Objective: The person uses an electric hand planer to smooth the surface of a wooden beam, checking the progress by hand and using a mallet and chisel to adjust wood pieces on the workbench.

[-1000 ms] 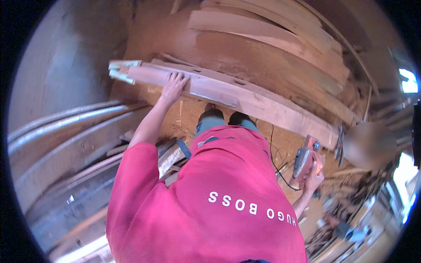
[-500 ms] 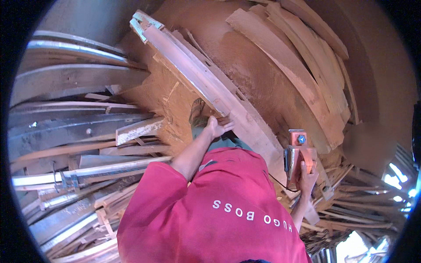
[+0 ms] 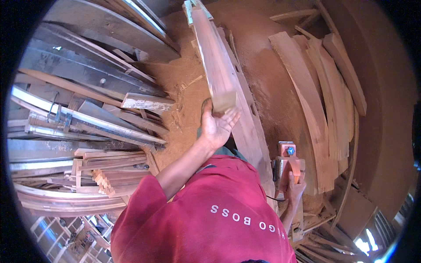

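Note:
My left hand [image 3: 215, 130] is palm up at the near end of a long wooden board [image 3: 211, 52]. Its thumb lies along the board's left edge and its fingers stretch by the end, which looks raised and is blurred. The board lies along a thicker timber beam [image 3: 252, 136] with slots cut in it, and its far end meets a pale green-white piece [image 3: 196, 12]. On the right, my right hand [image 3: 295, 187] grips the handle of an orange electric hand planer [image 3: 287, 164] with a blue knob, over or beside the beam's near part.
Curved planks [image 3: 302, 87] are piled right of the beam. Many boards [image 3: 79, 83] are stacked on the left, with short wooden strips [image 3: 118, 175] below them. Sawdust [image 3: 186, 74] covers the ground. A dark cord [image 3: 275, 200] runs from the planer.
My view has turned, so the beam appears more upright. My left hand has turned palm up, and the board's near end has come up. The planer stays in my right hand.

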A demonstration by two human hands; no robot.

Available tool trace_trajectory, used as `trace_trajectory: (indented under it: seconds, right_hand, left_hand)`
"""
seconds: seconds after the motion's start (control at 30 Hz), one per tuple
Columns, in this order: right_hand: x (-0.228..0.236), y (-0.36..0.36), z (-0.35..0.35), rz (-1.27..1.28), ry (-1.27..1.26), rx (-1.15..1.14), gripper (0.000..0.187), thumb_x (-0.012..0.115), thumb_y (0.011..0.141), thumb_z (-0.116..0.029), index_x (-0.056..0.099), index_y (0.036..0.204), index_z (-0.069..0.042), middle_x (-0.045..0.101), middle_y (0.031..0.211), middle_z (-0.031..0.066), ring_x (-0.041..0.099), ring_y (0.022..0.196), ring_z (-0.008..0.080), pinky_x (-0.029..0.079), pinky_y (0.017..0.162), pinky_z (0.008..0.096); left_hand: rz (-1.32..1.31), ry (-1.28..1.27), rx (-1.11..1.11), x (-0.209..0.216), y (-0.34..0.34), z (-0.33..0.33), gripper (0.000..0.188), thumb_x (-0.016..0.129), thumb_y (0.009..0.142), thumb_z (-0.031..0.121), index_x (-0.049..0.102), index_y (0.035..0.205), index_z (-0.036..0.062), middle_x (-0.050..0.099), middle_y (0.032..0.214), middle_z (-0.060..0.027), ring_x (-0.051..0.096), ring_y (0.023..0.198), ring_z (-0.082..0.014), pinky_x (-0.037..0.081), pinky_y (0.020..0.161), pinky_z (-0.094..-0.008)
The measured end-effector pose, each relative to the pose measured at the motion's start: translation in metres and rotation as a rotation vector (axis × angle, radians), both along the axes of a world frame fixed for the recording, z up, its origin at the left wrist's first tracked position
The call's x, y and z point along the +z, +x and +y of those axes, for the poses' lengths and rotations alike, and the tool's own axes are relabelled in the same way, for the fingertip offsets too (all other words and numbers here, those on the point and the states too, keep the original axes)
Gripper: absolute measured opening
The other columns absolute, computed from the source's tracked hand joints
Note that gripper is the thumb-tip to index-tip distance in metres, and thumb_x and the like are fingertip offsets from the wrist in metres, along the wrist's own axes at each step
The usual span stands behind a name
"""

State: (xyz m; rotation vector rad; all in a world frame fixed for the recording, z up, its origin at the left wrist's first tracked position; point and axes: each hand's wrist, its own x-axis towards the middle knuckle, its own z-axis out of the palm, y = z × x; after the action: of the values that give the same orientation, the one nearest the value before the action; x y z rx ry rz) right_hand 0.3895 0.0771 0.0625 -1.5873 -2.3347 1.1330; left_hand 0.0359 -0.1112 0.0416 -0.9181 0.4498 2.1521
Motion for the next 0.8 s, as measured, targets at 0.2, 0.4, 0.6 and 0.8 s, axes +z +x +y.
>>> trace_trajectory:
  seconds: [0.2,0.4,0.6,0.8]
  right_hand:
    - [-0.019,-0.003,-0.006,-0.028,-0.058,0.039,0.043,0.074,0.087,-0.027,0.063,0.115,0.003,0.070,0.097,0.0192,0.065,0.089,0.0237,0.051,0.078,0.0401]
    - [-0.002,-0.012,-0.015,0.001,-0.151,-0.090,0.041,0.074,0.086,-0.026,0.064,0.111,0.005,0.068,0.090,0.0151,0.061,0.084,0.0202,0.050,0.075,0.0389]
    - [-0.011,0.002,-0.006,-0.071,-0.082,-0.042,0.037,0.075,0.086,-0.026,0.067,0.103,0.005,0.067,0.087,0.0142,0.058,0.078,0.0191,0.049,0.071,0.0378]
    - [-0.010,-0.008,0.002,-0.049,-0.036,-0.043,0.036,0.075,0.085,-0.025,0.066,0.103,0.005,0.067,0.088,0.0155,0.059,0.080,0.0199,0.049,0.072,0.0386]
  left_hand:
    - [0.503,-0.047,0.030,0.083,-0.055,0.019,0.055,0.045,0.103,0.045,0.047,0.129,-0.0036,0.059,0.123,-0.0220,0.059,0.118,-0.0347,0.052,0.101,-0.0406]
    - [0.539,-0.143,0.168,0.090,-0.056,0.030,0.055,0.048,0.102,0.042,0.049,0.124,-0.0082,0.060,0.119,-0.0242,0.063,0.113,-0.0339,0.053,0.101,-0.0405]
    - [0.566,-0.153,0.172,0.094,-0.062,0.038,0.053,0.047,0.102,0.042,0.051,0.120,-0.0077,0.062,0.115,-0.0247,0.063,0.112,-0.0336,0.054,0.100,-0.0402]
    - [0.603,-0.183,0.187,0.089,-0.068,0.035,0.051,0.044,0.104,0.041,0.051,0.122,-0.0059,0.061,0.116,-0.0218,0.062,0.114,-0.0334,0.052,0.102,-0.0402]
